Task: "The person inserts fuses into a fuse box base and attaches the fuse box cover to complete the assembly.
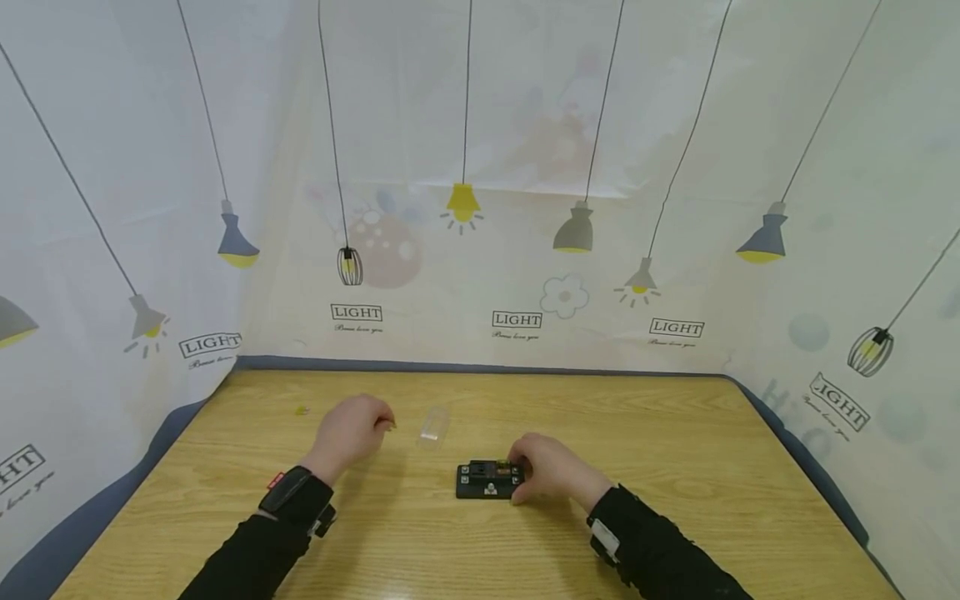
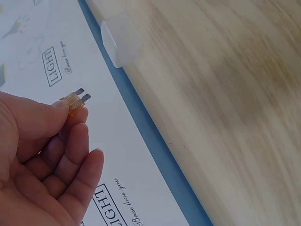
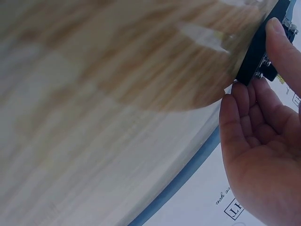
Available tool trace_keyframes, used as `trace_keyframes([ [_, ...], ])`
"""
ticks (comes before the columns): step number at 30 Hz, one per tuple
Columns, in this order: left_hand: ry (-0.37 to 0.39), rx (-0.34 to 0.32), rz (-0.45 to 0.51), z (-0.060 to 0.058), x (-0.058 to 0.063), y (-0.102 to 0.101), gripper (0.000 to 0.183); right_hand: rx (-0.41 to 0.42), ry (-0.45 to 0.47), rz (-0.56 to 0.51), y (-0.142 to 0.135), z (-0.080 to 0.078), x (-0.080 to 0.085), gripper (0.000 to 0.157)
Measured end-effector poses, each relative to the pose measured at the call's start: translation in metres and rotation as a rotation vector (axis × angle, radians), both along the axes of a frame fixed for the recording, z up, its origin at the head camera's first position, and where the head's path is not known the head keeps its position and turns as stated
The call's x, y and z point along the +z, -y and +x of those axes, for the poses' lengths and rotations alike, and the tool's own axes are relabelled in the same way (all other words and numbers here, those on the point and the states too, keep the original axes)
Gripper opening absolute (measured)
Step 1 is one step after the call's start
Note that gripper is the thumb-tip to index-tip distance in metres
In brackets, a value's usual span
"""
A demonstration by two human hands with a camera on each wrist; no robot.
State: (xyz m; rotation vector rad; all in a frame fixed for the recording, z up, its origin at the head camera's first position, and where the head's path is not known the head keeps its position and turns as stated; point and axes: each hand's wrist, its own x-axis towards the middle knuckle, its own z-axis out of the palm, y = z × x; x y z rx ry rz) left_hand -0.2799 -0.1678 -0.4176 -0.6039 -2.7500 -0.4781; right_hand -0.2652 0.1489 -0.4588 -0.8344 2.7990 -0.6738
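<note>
An amber blade fuse (image 2: 74, 102) with two metal prongs sticks out from between the thumb and forefinger of my left hand (image 2: 42, 150). In the head view that left hand (image 1: 352, 432) is above the left part of the table, the fuse mostly hidden by its fingers. My right hand (image 1: 551, 468) grips the right end of a black fuse block (image 1: 480, 492), which has metal screw terminals and a yellowish piece near its right end. In the right wrist view, the thumb lies on one side of the block (image 3: 254, 54) and the fingers on the other.
Between the hands, farther back, lies a clear plastic cover (image 1: 433, 427). A small yellow piece (image 1: 302, 411) lies left of my left hand on the wooden table (image 1: 600, 408). A curtain printed with lamps (image 1: 465, 333) surrounds the table's back and sides.
</note>
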Motion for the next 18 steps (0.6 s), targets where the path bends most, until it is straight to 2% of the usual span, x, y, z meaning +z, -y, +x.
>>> trace_keyframes([
  [11,-0.052,-0.066,0.033,0.002,-0.010,-0.017,0.008,-0.012,-0.003,0.008,0.000,-0.002,-0.002,0.043],
  [18,-0.053,-0.114,0.019,0.008,-0.008,-0.032,0.006,-0.010,0.003,0.008,0.000,-0.002,-0.001,0.042],
])
